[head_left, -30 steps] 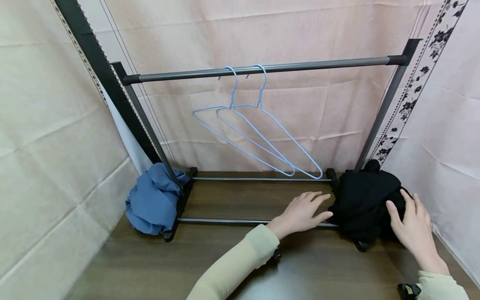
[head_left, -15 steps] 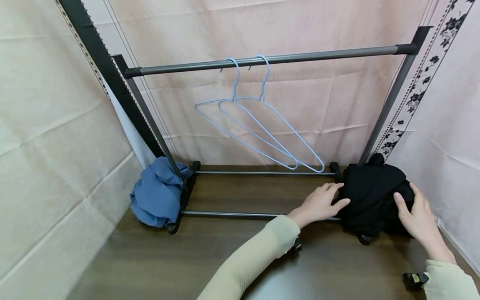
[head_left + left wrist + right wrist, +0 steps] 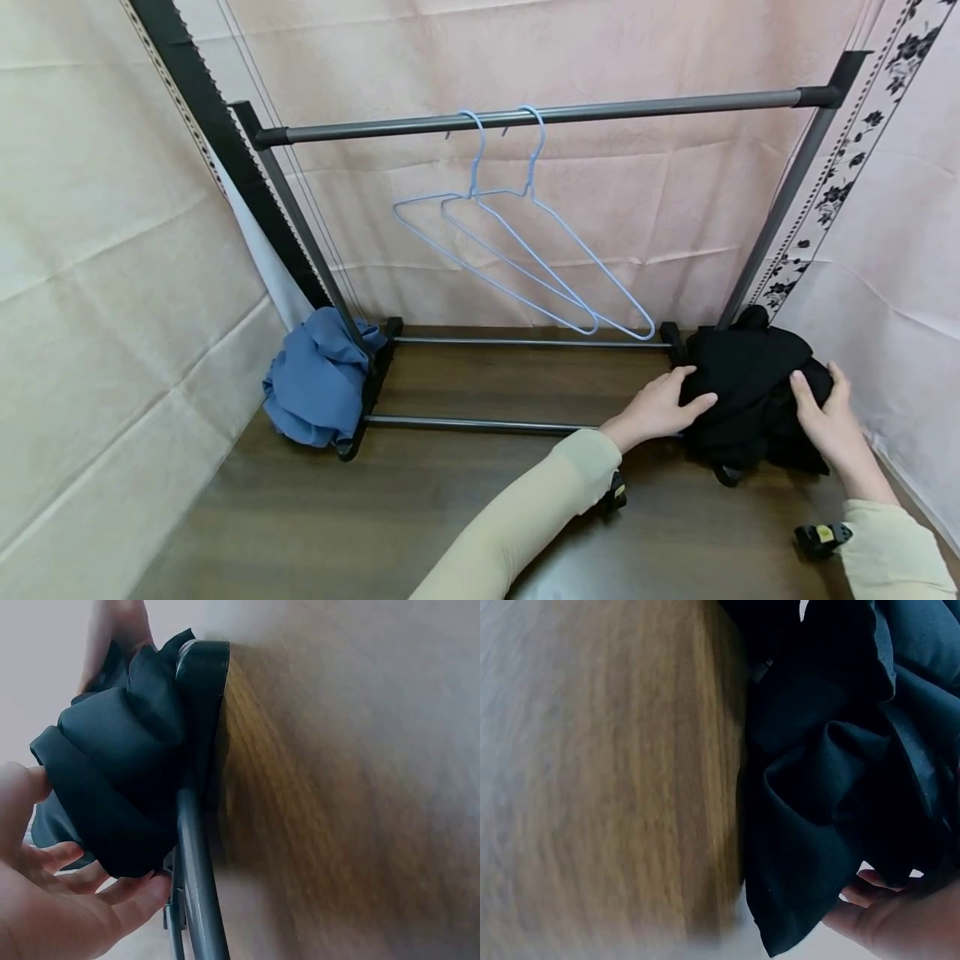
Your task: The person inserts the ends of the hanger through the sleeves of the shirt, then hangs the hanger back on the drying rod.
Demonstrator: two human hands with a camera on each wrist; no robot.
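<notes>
A bunched black cloth garment [image 3: 742,392] lies over the right foot of a clothes rack. At its left side is my left hand [image 3: 662,408], thumb apart from the fingers and fingertips against the fabric. In the left wrist view, the left hand [image 3: 67,900] has its fingers spread along the edge of the black cloth [image 3: 112,750]. My right hand [image 3: 828,421] lies along the garment's right side. The right wrist view has the right hand [image 3: 900,915] at the fabric's lower edge, its fingertips partly hidden behind the black cloth [image 3: 817,787].
Two light blue hangers [image 3: 531,185] hang from the rack's top bar [image 3: 660,108]. A crumpled blue cloth [image 3: 318,379] lies at the rack's left foot. Lower bars [image 3: 472,424] run just above the wooden tabletop [image 3: 315,517]. Pale fabric walls [image 3: 135,250] stand on the sides and behind.
My left hand has moved right, up to the black garment's left side. The right hand has come closer against its right side. The head view has shifted slightly.
</notes>
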